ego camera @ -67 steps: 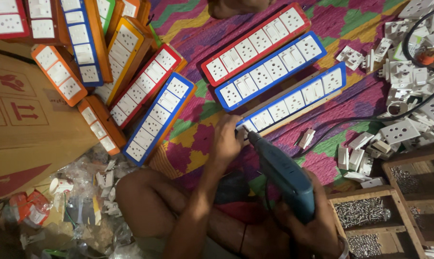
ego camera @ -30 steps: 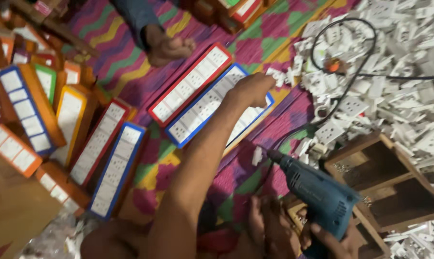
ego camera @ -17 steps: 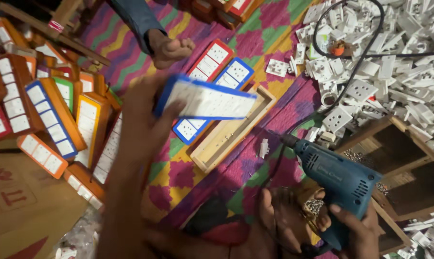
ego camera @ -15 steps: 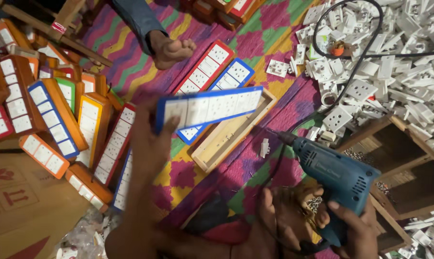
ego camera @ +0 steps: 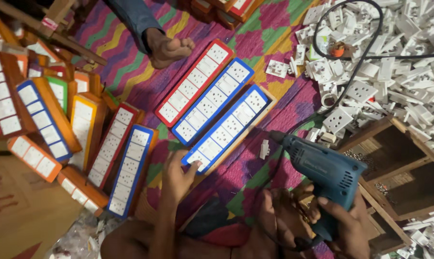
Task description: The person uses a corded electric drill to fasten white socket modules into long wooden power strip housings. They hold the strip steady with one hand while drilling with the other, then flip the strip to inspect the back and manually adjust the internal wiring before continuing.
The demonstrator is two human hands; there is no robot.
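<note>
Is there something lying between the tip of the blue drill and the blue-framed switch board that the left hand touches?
Only one small white part lies on the cloth near that gap. The blue drill, in the right hand, points toward the blue-framed switch board. The left hand touches the board's near end.

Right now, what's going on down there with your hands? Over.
Left hand fingers on the end of the blue-framed switch board, seated on its wooden box. Right hand gripping blue electric drill, tip clear of board. Small white part lies between.
</note>
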